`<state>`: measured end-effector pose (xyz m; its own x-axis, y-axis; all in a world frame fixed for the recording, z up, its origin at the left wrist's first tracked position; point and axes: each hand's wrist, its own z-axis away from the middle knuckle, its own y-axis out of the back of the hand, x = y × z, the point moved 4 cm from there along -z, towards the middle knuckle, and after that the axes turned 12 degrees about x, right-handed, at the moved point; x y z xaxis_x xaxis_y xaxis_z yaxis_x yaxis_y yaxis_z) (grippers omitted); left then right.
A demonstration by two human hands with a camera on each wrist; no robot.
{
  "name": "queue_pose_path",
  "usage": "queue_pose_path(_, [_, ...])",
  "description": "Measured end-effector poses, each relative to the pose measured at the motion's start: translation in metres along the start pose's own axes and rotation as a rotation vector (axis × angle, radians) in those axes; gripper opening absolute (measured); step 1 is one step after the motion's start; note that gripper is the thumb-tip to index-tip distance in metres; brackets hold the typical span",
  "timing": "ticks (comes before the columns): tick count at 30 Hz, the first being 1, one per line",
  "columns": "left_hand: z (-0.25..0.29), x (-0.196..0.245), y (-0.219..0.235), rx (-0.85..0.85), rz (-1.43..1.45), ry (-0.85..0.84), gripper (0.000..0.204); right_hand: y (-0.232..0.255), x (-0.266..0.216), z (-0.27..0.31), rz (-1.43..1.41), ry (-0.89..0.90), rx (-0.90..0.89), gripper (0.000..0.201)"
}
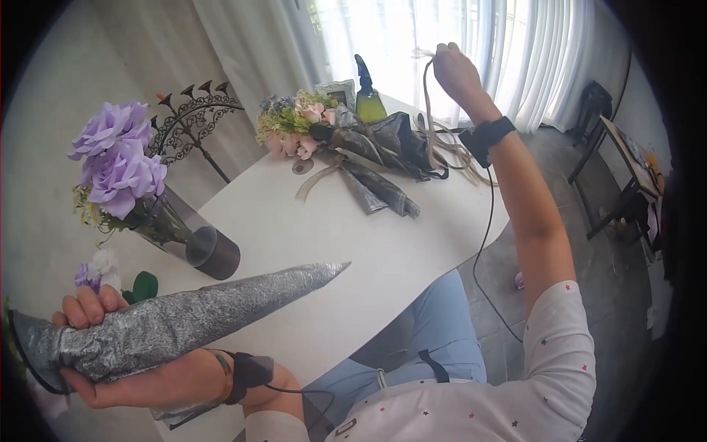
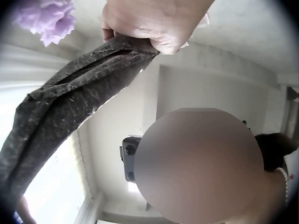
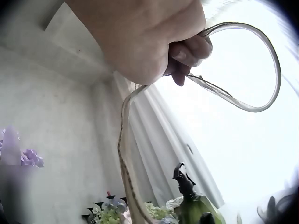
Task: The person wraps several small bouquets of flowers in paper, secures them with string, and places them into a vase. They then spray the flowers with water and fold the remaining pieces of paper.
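My left hand (image 1: 158, 379) grips a silver-grey wrapped cone (image 1: 199, 317) near its wide end at the lower left, its pointed tip toward the table's middle. In the left wrist view the left hand (image 2: 154, 23) holds the dark crinkled wrapping (image 2: 70, 98). Raised above the table's far right, my right hand (image 1: 460, 77) pinches a beige ribbon (image 1: 426, 96) that hangs to a loose pile. The right wrist view shows the right hand's (image 3: 145, 42) curled fingers round the ribbon (image 3: 275, 70), which forms a loop.
A wrapped bouquet (image 1: 383, 144) lies at the table's (image 1: 294, 221) back, beside a green spray bottle (image 1: 370, 104). Purple roses (image 1: 121, 162) stand in a vase (image 1: 213, 250) at left, near a dark metal candle holder (image 1: 193, 125). A cable runs from each wrist.
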<state>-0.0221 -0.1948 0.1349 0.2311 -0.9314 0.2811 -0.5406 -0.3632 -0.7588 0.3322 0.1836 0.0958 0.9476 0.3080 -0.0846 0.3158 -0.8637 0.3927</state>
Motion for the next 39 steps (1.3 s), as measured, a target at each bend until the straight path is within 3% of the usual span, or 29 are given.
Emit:
queue_pose_path(5, [0.014, -0.012, -0.012, -0.206, -0.036, 0.202, 0.036, -0.049, 0.009, 0.043, 0.025, 0.045, -0.224, 0.017])
queue_pose_path(7, [0.019, -0.017, -0.014, -0.234, -0.026, 0.233, 0.035, -0.076, 0.016, 0.067, 0.006, 0.016, -0.489, 0.019])
queue_pose_path(9, [0.024, -0.025, -0.017, -0.404, -0.008, 0.361, 0.035, -0.097, 0.026, 0.095, -0.032, -0.038, -0.885, 0.034])
queue_pose_path(10, [0.026, -0.026, -0.019, -0.406, -0.061, 0.336, 0.035, -0.096, 0.027, 0.095, -0.036, -0.036, -0.879, 0.034])
queue_pose_path(12, [0.026, -0.034, -0.018, -0.410, -0.091, 0.340, 0.034, -0.064, 0.011, 0.096, 0.099, 0.004, -1.133, 0.053])
queue_pose_path(14, [0.025, -0.042, -0.013, -0.442, -0.170, 0.356, 0.032, -0.053, 0.009, 0.086, 0.071, 0.023, -1.052, 0.058])
queue_pose_path(17, [0.023, -0.054, -0.006, -0.344, -0.386, 0.300, 0.034, -0.030, -0.018, 0.056, -0.020, 0.042, -0.910, 0.066])
queue_pose_path(18, [0.022, -0.059, -0.004, -0.325, -0.378, 0.335, 0.040, -0.028, -0.029, 0.045, -0.047, 0.152, -0.889, 0.078])
queue_pose_path(20, [0.022, -0.068, -0.003, -0.337, -0.378, 0.450, 0.055, 0.015, -0.081, 0.027, -0.369, 0.075, -0.819, 0.060])
queue_pose_path(21, [0.021, -0.071, -0.006, -0.340, -0.446, 0.388, 0.059, 0.053, -0.119, 0.019, -0.550, 0.028, -0.900, 0.050])
queue_pose_path(23, [0.024, -0.069, -0.017, -0.387, -0.376, 0.289, 0.057, 0.085, -0.163, 0.024, -1.001, 0.235, -0.817, 0.044])
queue_pose_path(25, [0.022, -0.075, -0.014, -0.379, -0.400, 0.200, 0.057, 0.117, -0.204, 0.037, -1.313, 0.327, -0.752, 0.053])
queue_pose_path(27, [0.020, -0.077, -0.014, -0.378, -0.420, 0.109, 0.057, 0.137, -0.238, 0.050, -1.356, 0.496, -0.686, 0.065])
queue_pose_path(30, [0.022, -0.077, -0.017, -0.302, -0.302, 0.152, 0.058, 0.147, -0.281, 0.066, -1.431, 0.508, -0.624, 0.061])
queue_pose_path(32, [0.018, -0.079, -0.015, -0.387, -0.330, 0.135, 0.058, 0.134, -0.294, 0.069, -1.421, 0.348, -0.489, 0.049])
queue_pose_path(33, [0.018, -0.081, -0.015, -0.469, -0.355, 0.141, 0.057, 0.124, -0.300, 0.073, -1.430, 0.356, -0.475, 0.049])
queue_pose_path(35, [0.015, -0.081, -0.016, -0.549, -0.314, 0.139, 0.066, 0.104, -0.300, 0.071, -1.659, 0.065, -0.362, 0.041])
queue_pose_path(37, [0.016, -0.084, -0.013, -0.693, -0.604, 0.057, 0.063, 0.099, -0.301, 0.070, -1.674, 0.063, -0.322, 0.040])
queue_pose_path(39, [0.022, -0.083, -0.018, -0.694, -0.658, 0.038, 0.063, 0.097, -0.300, 0.073, -1.727, -0.065, -0.325, 0.039])
